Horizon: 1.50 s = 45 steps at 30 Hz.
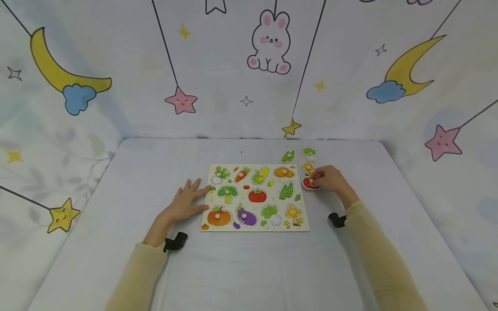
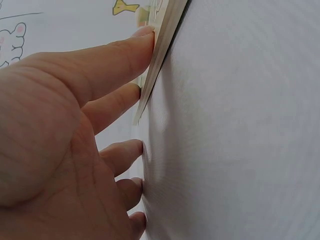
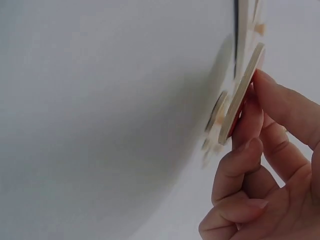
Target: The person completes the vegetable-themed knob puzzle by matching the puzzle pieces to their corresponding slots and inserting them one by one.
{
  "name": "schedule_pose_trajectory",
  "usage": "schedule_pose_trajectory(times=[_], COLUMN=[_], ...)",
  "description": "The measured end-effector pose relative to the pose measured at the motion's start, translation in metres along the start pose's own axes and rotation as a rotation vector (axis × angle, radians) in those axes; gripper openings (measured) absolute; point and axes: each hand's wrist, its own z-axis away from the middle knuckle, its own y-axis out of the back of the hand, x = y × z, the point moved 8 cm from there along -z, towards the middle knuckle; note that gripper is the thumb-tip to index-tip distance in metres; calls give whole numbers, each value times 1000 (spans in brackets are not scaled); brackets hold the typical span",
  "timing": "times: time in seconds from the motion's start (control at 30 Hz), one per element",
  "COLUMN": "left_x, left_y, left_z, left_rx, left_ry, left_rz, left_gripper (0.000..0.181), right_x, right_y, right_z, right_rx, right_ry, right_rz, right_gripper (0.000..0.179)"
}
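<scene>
A flat vegetable puzzle board [image 1: 253, 229] lies on the table, with knobbed pieces such as the pumpkin [image 1: 223, 218] and eggplant [image 1: 244, 218] sitting on it. My left hand [image 1: 183, 205] is spread at the board's left side. In the left wrist view, its thumb [image 2: 135, 52] and index fingertip touch the board's edge, while the other fingertips rest on the table. Just past the right edge, my right hand [image 1: 332, 179] pinches a red tomato piece [image 1: 306, 184] between thumb and fingers. In the right wrist view this piece [image 3: 242, 97] is tilted, seen edge-on.
Loose puzzle pieces lie beyond the board's upper right corner: a mushroom [image 1: 308, 167], a leafy green vegetable [image 1: 309, 152] and a green pea piece [image 1: 288, 156]. A white cloth covers the table [image 1: 249, 272]. Behind it hangs a patterned backdrop [image 1: 233, 65].
</scene>
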Motion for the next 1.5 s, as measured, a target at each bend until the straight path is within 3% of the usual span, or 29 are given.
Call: schedule_pose_trajectory(times=[0.3,0.57,0.77,1.03,1.5], left_x=[0,1,-2,-2,0], left_y=[1,1,1,0,1], left_z=[1,1,1,0,0], left_rx=[-2,-14,-11,-5,-1], left_ry=[6,33,30,16,9], left_rz=[0,0,1,-10,-21], left_gripper=[67,67,67,67,66], right_x=[-51,-102,-132,-136,-140], right_y=[-36,-79,-99,-110,-115], right_z=[3,7,9,0,2], right_rx=[-10,-43,-52,-75,-140], right_ry=[41,107,137,74,80], right_rz=[-9,53,92,131,139], right_gripper=[17,8,8,7,9])
